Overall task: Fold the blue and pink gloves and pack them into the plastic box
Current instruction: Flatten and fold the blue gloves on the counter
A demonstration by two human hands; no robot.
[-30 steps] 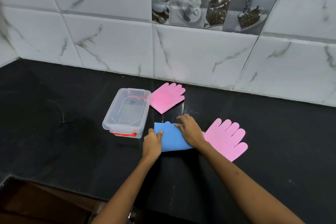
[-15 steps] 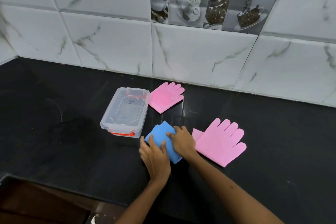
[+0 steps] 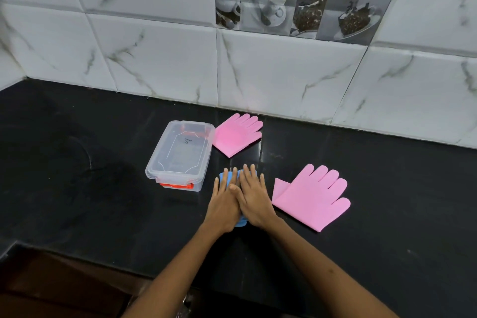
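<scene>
Blue glove [image 3: 224, 178] lies folded under flat left hand [image 3: 224, 201] and right hand [image 3: 254, 200].

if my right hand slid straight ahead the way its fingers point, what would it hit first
Probably the far pink glove near the wall. The right hand lies flat on the blue glove, fingers aimed up and slightly left, with only bare counter between. Depth is hard to judge.
</scene>
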